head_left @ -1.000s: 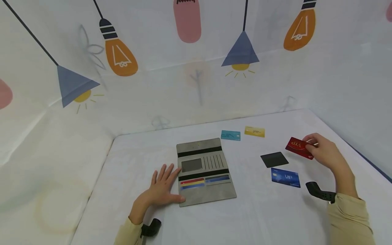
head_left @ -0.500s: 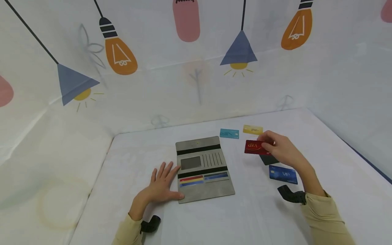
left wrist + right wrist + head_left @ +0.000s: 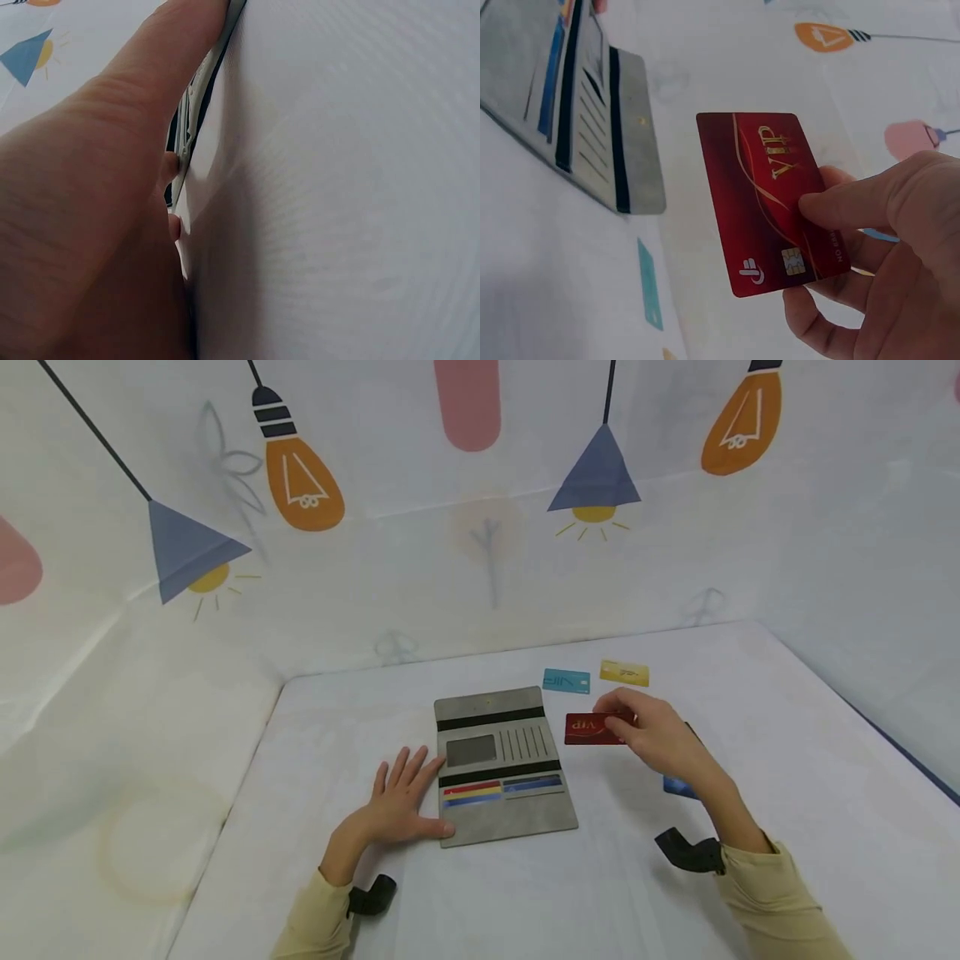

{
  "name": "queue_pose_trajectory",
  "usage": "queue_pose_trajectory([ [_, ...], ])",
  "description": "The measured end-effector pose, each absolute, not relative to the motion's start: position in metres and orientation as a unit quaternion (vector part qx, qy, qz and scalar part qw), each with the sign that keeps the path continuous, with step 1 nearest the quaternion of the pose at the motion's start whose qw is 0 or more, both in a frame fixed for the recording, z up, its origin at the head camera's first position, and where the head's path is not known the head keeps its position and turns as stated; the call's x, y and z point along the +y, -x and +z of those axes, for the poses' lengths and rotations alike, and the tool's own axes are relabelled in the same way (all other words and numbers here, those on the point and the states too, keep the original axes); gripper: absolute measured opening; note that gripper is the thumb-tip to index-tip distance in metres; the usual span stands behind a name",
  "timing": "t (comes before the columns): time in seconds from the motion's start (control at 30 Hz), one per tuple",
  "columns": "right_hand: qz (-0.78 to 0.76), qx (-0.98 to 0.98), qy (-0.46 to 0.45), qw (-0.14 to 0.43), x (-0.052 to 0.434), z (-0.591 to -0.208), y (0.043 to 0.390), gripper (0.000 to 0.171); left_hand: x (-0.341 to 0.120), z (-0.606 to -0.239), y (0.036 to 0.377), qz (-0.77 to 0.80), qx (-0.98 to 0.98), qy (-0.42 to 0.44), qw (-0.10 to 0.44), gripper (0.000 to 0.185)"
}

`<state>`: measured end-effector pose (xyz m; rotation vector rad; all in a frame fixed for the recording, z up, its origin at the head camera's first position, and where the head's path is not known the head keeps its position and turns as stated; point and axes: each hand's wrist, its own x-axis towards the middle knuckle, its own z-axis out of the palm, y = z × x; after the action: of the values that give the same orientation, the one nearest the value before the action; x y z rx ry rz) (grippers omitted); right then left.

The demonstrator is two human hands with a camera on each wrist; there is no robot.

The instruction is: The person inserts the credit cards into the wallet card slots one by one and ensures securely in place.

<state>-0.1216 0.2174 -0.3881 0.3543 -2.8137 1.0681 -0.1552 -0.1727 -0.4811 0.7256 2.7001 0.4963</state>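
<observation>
A grey wallet (image 3: 510, 822) lies unfolded on the white table, with several cards tucked in its lower slots and a row of slits above them. My left hand (image 3: 397, 810) rests at its left edge, fingers spread, thumb and fingertip touching the border. In the left wrist view the hand (image 3: 90, 187) hides most of the wallet. My right hand (image 3: 656, 735) pinches a red VIP card (image 3: 588, 728) between thumb and fingers, above the table just right of the wallet. The card's gold lettering and chip face the right wrist view (image 3: 765, 202).
At the back of the table lie a teal card (image 3: 566, 681) and a yellow card (image 3: 624, 673). A blue card (image 3: 678, 787) is mostly covered by the right forearm, and only a sliver of a dark card shows beside that wrist. Patterned fabric walls surround the table.
My right hand has carried the red card leftward from the table's right side to near the wallet, now partly covering the dark and blue cards. The left hand has stayed at the wallet's edge.
</observation>
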Motion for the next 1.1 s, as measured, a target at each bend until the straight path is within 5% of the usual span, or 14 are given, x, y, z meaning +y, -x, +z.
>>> queue_pose_trajectory([
  [1.1, 0.368, -0.911, -0.186, 0.000, 0.153, -0.442, 0.125, 0.020, -0.172, -0.476, 0.155, 0.179, 0.937, -0.260, 0.149, 0.105],
])
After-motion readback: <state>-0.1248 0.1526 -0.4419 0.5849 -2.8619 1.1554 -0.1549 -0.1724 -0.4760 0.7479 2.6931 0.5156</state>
